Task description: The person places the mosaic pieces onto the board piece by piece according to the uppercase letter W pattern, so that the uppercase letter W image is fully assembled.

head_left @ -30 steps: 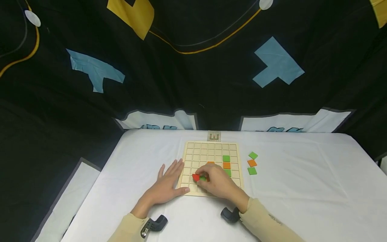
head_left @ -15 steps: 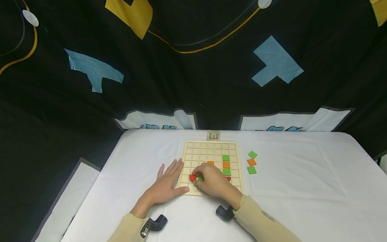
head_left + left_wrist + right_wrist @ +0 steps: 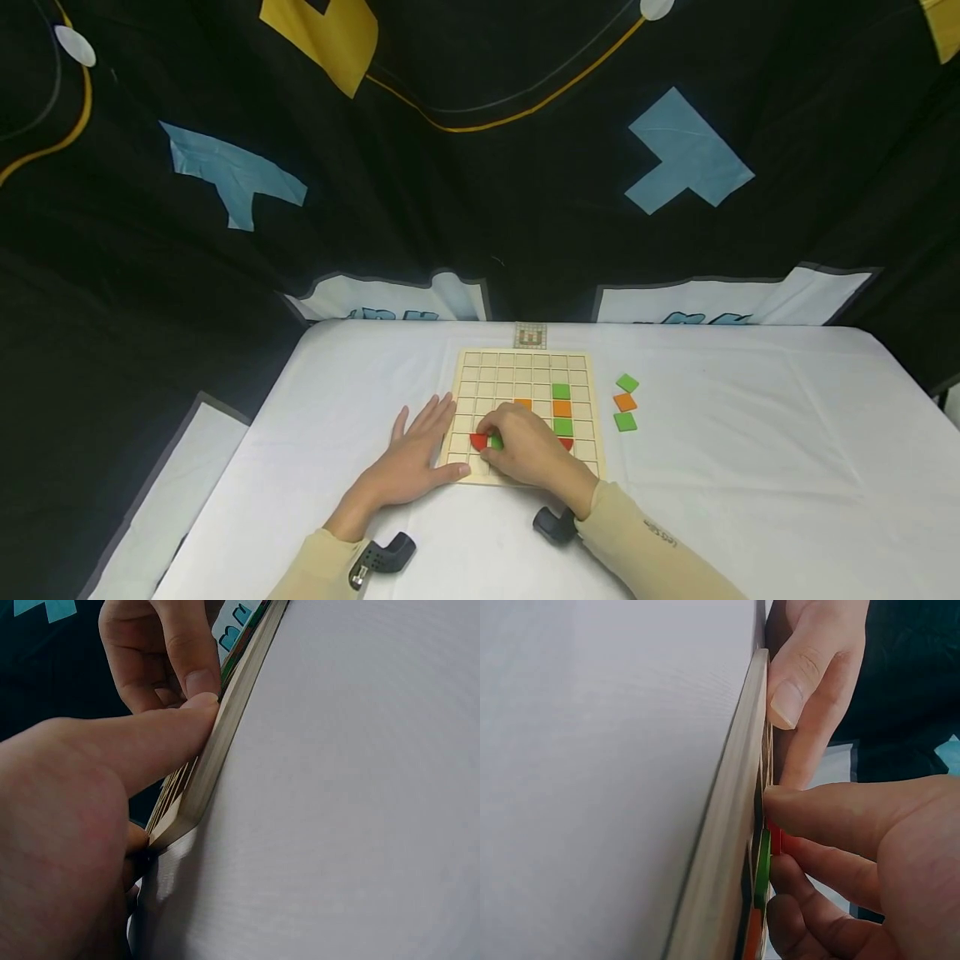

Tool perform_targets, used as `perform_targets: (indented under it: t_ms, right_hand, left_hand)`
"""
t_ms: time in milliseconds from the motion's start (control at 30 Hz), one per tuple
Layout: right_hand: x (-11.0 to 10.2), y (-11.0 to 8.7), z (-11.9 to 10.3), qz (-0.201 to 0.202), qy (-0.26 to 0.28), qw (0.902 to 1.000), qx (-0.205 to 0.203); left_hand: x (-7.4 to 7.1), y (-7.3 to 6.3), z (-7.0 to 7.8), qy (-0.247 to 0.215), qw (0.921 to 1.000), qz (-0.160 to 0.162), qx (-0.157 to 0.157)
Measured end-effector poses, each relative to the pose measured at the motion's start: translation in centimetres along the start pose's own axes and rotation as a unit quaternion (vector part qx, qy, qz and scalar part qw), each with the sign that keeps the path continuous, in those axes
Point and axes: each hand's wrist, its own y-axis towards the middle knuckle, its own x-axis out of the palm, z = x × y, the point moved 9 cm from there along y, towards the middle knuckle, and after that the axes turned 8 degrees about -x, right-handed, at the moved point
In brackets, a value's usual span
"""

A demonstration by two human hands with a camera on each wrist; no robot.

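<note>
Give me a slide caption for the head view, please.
Left hand touching the board, right hand holding a red tile.

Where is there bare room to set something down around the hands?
Free: the white cloth right of the loose green and orange square tiles, and left of the person's left hand. Crowded: the lower middle of the pale wooden gridded board, where the right hand pinches a red rounded tile.

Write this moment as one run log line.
left hand: touches left side of board | right hand: pinches red piece at board, beside green tile | off board, right: two green tiles, one orange tile
</note>
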Motion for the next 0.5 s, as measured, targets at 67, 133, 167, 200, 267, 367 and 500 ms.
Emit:
perform_targets:
  t_ms: [67, 133, 167, 200, 267, 367, 500]
  right_hand:
    - [-0.05, -0.02, 0.01, 0.001, -0.003, 1.0, 0.0]
    - [-0.1, -0.03, 0.0, 0.002, -0.005, 1.0, -0.001]
    - [-0.11, -0.04, 0.01, 0.002, -0.007, 1.0, -0.001]
    - [-0.12, -0.04, 0.02, 0.002, -0.008, 1.0, -0.001]
    - [-0.13, -0.04, 0.06, 0.001, -0.01, 0.9999, -0.001]
    - [-0.1, 0.04, 0.05, -0.001, -0.012, 0.9999, -0.003]
    - [-0.04, 0.19, -0.05, -0.002, -0.02, 0.9998, -0.007]
  left_hand:
    - [0.0, 0.02, 0.04, -0.001, 1.0, 0.001, 0.001]
    - [-0.03, 0.0, 0.07, 0.001, 1.0, 0.002, 0.002]
    - [-0.04, -0.01, 0.09, 0.001, 1.0, 0.002, 0.003]
    - [-0.05, -0.04, 0.13, 0.001, 1.0, 0.002, 0.004]
    - [-0.07, -0.08, 0.22, 0.002, 1.0, 0.001, 0.006]
    - [-0.14, -0.16, 0.34, 0.002, 1.0, 0.001, 0.008]
    - [-0.16, -0.14, 0.38, 0.001, 1.0, 0.003, 0.008]
